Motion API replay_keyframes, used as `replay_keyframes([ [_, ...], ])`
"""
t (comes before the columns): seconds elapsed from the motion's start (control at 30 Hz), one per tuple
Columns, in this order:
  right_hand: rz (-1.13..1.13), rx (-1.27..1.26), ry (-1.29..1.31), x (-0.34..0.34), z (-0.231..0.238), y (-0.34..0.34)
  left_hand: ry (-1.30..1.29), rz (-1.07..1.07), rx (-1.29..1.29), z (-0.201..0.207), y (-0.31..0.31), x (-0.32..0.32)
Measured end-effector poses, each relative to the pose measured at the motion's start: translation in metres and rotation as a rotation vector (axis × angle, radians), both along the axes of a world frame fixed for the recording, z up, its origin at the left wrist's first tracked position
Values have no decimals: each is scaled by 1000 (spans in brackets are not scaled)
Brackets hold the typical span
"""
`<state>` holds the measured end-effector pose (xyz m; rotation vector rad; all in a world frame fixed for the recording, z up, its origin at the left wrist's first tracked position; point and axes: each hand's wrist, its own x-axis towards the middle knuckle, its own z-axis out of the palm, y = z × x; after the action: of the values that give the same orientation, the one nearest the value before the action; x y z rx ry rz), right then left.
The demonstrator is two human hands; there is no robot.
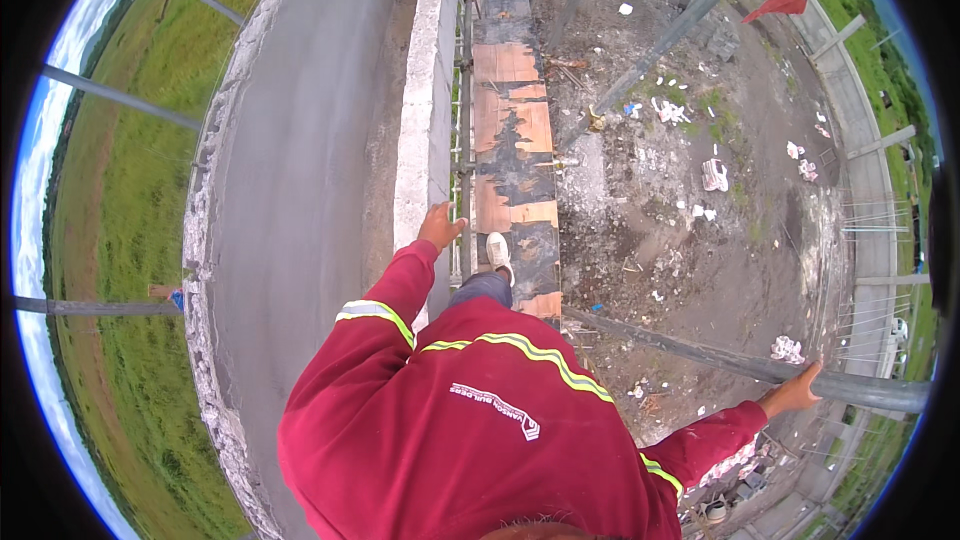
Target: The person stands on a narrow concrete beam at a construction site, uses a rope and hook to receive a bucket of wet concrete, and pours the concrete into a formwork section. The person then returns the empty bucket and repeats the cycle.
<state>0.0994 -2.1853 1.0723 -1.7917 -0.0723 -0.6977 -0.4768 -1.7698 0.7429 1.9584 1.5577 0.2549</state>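
My left hand (440, 227) is at the edge of the pale concrete parapet (418, 120), fingers apart and holding nothing. Whether it rests on the concrete or hovers just over it is hard to tell. Out to the right, my right hand (793, 390) is on a grey metal pipe (880, 393) that slopes across the scaffold; its fingers appear to wrap round the pipe and are partly hidden. Beneath me runs a narrow walkway plank (513, 130) of worn plywood with dark patches. One white shoe (499, 253) is planted on it.
Left of the parapet lies a smooth grey concrete channel (300, 120) with a rough outer edge (205, 200). Far below on the right is littered dirt ground (690, 240). A diagonal scaffold pole (680, 25) crosses beside the plank. A red cloth (782, 4) hangs at the upper right.
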Motion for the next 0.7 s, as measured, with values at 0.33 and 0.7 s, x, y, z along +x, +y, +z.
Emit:
replay_keyframes([
  [0.33, -239, 24, 95, 1, 5, -4, 149, 425, 102, 7, 201, -6],
  [0.7, -1085, -401, 8, 10, -79, 34, 110, 597, -243, -33, 288, 0],
])
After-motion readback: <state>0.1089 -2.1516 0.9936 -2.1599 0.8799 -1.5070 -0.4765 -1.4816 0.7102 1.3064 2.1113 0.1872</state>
